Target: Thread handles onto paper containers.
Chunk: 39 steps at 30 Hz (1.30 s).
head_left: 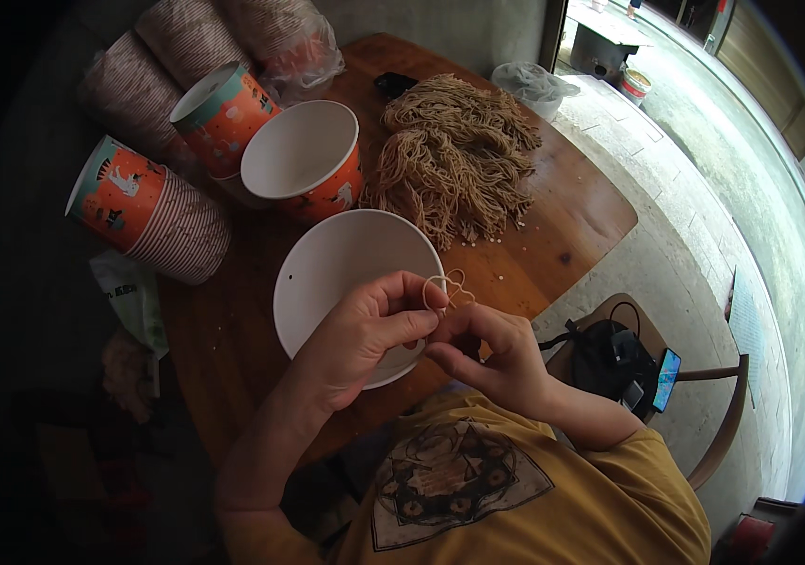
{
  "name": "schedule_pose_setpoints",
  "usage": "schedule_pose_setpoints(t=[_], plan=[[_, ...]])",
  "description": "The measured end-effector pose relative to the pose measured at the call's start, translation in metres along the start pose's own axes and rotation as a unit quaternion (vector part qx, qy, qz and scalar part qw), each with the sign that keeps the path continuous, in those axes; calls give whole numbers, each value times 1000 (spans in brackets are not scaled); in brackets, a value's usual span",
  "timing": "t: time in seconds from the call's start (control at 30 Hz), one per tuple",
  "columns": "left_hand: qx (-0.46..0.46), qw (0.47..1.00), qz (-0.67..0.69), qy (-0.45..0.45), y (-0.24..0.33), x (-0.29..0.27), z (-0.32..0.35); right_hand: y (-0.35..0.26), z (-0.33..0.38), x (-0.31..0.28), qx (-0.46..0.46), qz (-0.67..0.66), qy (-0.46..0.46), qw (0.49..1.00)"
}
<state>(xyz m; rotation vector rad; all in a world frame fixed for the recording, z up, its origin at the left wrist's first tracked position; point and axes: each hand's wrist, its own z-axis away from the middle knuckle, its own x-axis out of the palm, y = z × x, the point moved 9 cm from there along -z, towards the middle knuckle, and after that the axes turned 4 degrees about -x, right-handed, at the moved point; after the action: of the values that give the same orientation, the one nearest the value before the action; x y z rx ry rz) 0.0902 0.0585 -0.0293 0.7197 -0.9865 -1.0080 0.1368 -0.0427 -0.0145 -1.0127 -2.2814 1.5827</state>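
Observation:
A thin tan cord [460,280] loops up from between my fingertips, with its lower part hidden by them. My left hand [374,330] pinches it between thumb and fingers. Close against it, my right hand [492,350] has its fingers curled in a pinch at the same cord. Both hands are over the near right side of a white-lined paper bucket [332,259], which has a small dark hole in its far left wall. A large heap of tan cords [464,151] lies beyond my hands.
Past the bucket stand another open orange paper bucket [301,151] and an upright orange-and-green one [224,118]. A tilted stack of buckets [153,212] is at the left edge of the wooden table [572,226]. A chair at right holds a black bag [605,353] and a phone [666,379].

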Motion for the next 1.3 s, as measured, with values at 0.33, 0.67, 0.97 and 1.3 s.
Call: schedule_pose_setpoints(t=[0.33, 0.67, 0.97, 1.3], plan=[[37, 997, -55, 37, 8, 1, 0, -20, -36, -21, -143, 171, -29, 974], [36, 992, -112, 37, 11, 0, -3, 8, -26, -30, -9, -41, 16, 999], [44, 984, -165, 40, 14, 0, -3, 13, -19, -24, 71, 64, -55, 994], [31, 984, -172, 17, 16, 5, -1, -4, -19, -27, 28, 76, -21, 997]])
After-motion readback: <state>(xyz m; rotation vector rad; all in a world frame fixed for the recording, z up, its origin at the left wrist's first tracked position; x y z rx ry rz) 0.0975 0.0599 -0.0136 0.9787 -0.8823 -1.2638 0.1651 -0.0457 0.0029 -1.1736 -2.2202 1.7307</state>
